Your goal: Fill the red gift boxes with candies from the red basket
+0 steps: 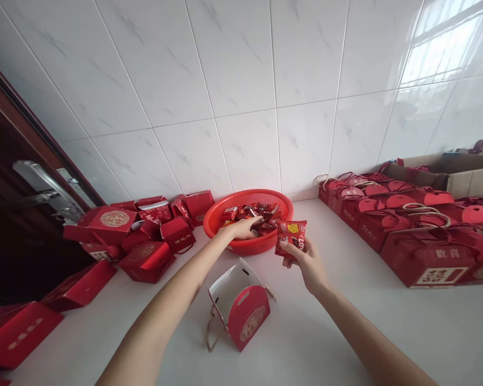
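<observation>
A red plastic basket (247, 247) near the wall holds many small wrapped sweets (265, 212). My left hand (243, 229) reaches over its front rim, its fingers among the sweets; whether they grip one is hidden. Just right of the basket, my right hand (306, 262) is closed on a red snack packet (291, 236) with yellow lettering, held upright above the table. In front of the basket, between my forearms, stands an open red gift box (249, 316) with a white inside and rope handles.
Several red boxes (147, 260) lie jumbled at the left, beside a dark door (8, 214) with a metal handle. Rows of closed red gift boxes (418, 260) stand at the right, with a cardboard carton (473, 182) behind them. A tiled wall (245, 145) bounds the white table.
</observation>
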### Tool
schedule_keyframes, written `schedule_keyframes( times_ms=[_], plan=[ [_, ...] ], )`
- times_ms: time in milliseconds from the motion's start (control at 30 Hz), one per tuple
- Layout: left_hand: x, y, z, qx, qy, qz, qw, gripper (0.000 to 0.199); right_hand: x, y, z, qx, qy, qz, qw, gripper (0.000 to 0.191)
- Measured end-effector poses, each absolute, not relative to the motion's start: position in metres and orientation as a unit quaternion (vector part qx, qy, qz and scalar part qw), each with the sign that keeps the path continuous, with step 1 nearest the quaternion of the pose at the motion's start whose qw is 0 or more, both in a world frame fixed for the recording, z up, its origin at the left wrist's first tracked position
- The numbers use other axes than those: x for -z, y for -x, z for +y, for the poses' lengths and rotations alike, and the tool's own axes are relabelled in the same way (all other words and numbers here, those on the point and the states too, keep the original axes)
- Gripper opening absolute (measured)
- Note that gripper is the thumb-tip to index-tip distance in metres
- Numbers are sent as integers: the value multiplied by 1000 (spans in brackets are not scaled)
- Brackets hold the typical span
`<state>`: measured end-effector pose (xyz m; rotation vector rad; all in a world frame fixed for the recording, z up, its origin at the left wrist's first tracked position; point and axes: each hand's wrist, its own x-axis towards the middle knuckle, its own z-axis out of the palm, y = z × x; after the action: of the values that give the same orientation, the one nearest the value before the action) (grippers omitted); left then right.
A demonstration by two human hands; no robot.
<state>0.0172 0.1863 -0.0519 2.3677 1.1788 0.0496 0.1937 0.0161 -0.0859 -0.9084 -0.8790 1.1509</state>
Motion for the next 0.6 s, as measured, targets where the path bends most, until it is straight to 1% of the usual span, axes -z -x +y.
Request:
schedule_keyframes(
  times_ms=[167,267,433,600],
  plan=[
    [55,-20,194,-12,-858,435,273,91,87,-193,16,-506,401,-388,658,42],
    [56,-21,196,-37,-852,432,294,86,88,-193,16,-503,401,-392,658,41],
    [55,-21,197,-120,-844,407,329,55,86,-194,16,-504,403,-389,658,42],
    [53,-21,192,-195,-829,388,353,31,84,-195,15,-505,408,-385,656,43]
  ],
)
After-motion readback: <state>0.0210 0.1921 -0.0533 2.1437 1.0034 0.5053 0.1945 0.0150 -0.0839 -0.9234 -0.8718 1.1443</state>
